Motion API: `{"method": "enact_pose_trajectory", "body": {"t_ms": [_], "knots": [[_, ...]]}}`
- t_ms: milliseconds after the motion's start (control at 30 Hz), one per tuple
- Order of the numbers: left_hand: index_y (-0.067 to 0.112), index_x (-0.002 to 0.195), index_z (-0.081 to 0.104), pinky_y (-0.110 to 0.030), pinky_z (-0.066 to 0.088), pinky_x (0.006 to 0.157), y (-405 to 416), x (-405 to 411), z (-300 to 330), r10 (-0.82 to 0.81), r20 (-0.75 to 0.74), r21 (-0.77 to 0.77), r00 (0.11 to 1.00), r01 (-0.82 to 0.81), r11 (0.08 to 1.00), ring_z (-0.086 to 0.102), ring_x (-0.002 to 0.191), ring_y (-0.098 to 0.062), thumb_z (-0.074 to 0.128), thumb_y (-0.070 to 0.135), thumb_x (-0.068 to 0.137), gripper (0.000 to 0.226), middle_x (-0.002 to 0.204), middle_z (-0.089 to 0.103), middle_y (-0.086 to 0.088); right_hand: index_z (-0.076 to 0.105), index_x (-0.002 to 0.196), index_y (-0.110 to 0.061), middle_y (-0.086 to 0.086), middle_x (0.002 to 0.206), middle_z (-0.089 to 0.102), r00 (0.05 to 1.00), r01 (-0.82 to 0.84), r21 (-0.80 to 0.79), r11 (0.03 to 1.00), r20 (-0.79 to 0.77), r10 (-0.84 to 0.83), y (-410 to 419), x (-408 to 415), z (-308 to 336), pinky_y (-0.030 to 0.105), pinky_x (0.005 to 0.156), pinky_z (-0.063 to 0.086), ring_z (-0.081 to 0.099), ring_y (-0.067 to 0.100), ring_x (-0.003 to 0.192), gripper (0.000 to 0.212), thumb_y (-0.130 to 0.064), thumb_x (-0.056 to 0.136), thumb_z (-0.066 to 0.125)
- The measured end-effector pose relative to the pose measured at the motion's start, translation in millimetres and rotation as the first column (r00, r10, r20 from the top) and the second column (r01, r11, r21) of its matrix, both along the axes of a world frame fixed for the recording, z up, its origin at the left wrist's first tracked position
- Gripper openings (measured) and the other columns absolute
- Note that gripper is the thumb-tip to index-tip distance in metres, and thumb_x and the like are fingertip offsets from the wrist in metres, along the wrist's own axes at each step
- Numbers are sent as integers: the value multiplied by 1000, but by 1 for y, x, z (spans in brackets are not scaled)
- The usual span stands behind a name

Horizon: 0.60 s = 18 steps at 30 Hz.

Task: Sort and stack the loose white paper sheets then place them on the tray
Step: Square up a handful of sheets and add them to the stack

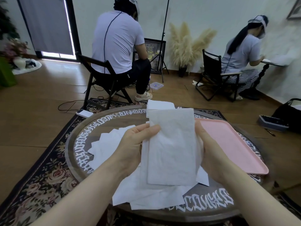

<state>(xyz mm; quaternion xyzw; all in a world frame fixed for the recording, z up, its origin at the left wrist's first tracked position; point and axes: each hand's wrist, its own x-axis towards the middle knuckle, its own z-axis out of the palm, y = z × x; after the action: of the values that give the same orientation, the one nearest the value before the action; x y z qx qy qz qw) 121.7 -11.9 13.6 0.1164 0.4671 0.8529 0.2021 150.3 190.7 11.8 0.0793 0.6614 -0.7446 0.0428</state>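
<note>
Sheets point(171, 144) stood clamped between both hands, left hand point(135, 144) and right hand point(210, 149) gripping the long edges, long axis running away from the body; the pink tray point(231, 144) lay just beside the right hand, the nearer one.

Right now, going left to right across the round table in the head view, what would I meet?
Loose sheets → left hand → held folded sheet → right hand → pink tray.

Paper sheet point(171, 144) between both hands point(135, 144)
</note>
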Motion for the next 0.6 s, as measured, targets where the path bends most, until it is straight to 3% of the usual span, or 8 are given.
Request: {"method": "enact_pose_trajectory", "body": {"t_ms": [100, 200, 267, 333, 467, 600], "knots": [[6, 100, 77, -26, 58, 68, 0, -2, -3, 95, 45, -56, 994, -93, 994, 74, 85, -20, 68, 15, 81, 23, 103, 75, -12, 67, 125, -18, 7, 118, 72, 998, -32, -187, 982, 50, 42, 0, 3, 0, 40, 86, 55, 69, 24, 109, 53, -48, 80, 65], [8, 98, 75, -22, 56, 61, 1, -4, -6, 214, 26, -174, 976, -207, 963, 73, 76, -16, 63, 10, 91, 14, 95, 77, -9, 70, 114, -7, 10, 106, 75, 997, 73, -70, 995, -34, -75, 1, 3, -4, 32, 76, 61, 74, 23, 93, 46, -26, 72, 72], [9, 99, 75, -22, 56, 63, 2, -3, -8, 227, -14, -223, 974, -225, 949, 72, 78, -16, 60, 11, 94, 15, 95, 77, -8, 71, 105, -7, 9, 100, 77, 989, 125, -3, 992, -82, -125, 2, 4, -6, 26, 66, 60, 75, 20, 84, 30, -20, 77, 71], [10, 99, 75, -22, 57, 66, 3, -2, -9, 232, -41, -244, 972, -235, 941, 73, 81, -16, 59, 12, 95, 17, 97, 77, -7, 72, 101, -7, 6, 93, 78, 980, 177, 63, 982, -105, -170, 1, 3, -8, 25, 62, 57, 74, 18, 80, 19, -21, 89, 66], [10, 98, 75, -22, 57, 65, 2, -3, -5, 281, -46, -204, 959, -284, 937, 73, 82, -15, 58, 11, 96, 17, 96, 77, -6, 72, 89, -12, 0, 83, 78, 957, 268, 197, 943, -165, -238, 0, 2, -8, 25, 58, 53, 73, 13, 73, 26, -30, 98, 56], [15, 94, 75, -21, 55, 60, -1, -7, -3, 354, -37, -207, 935, -353, 912, 72, 76, -12, 58, 12, 96, 17, 92, 77, -2, 70, 88, -11, 0, 78, 76, 923, 361, 177, 916, -208, -324, 4, 1, -4, 28, 58, 51, 70, 13, 68, 30, -33, 100, 53]]}}
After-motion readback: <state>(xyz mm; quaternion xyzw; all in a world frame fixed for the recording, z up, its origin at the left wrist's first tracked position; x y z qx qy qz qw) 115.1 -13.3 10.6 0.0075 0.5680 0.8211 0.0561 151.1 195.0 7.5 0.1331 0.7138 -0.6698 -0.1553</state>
